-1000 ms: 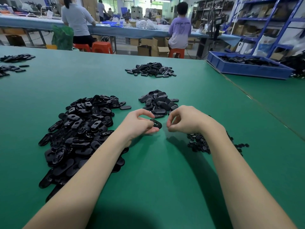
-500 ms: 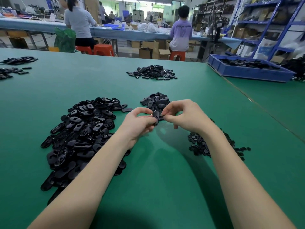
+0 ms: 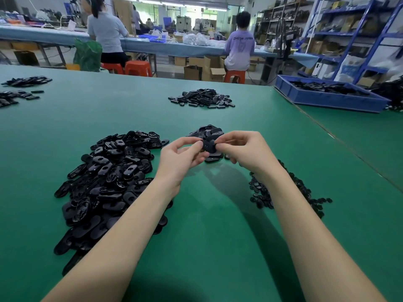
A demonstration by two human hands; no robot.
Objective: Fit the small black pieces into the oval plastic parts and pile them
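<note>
Green table [image 3: 207, 247], contents left to right: two small scatters of black parts [image 3: 20, 89] at the far left edge; large heap of oval parts [image 3: 109, 177], loose and overlapping, under and left of the left forearm; left hand [image 3: 181, 159], raised just above the table, thumb and forefinger curled and pinching the left end of one oval part [image 3: 209, 146]; same oval part held between both hands, just in front of and partly hiding the small pile [image 3: 209, 132] of finished parts behind it; right hand [image 3: 245, 150], thumb and forefinger pressed together on the right end of the held part, other fingers curled under; whether a small black piece sits between those fingertips cannot be told; far heap [image 3: 201, 98] of oval parts, further back near the table's middle, well apart from the hands; heap of small black pieces [image 3: 265, 192], beside and partly under the right forearm; blue tray [image 3: 327, 99] holding black parts, on the adjoining table at far right; beyond the tables, two people at a long bench [image 3: 54, 37] with backs turned, orange stools [image 3: 137, 68], cardboard boxes [image 3: 202, 67], blue shelving [image 3: 357, 29]
</note>
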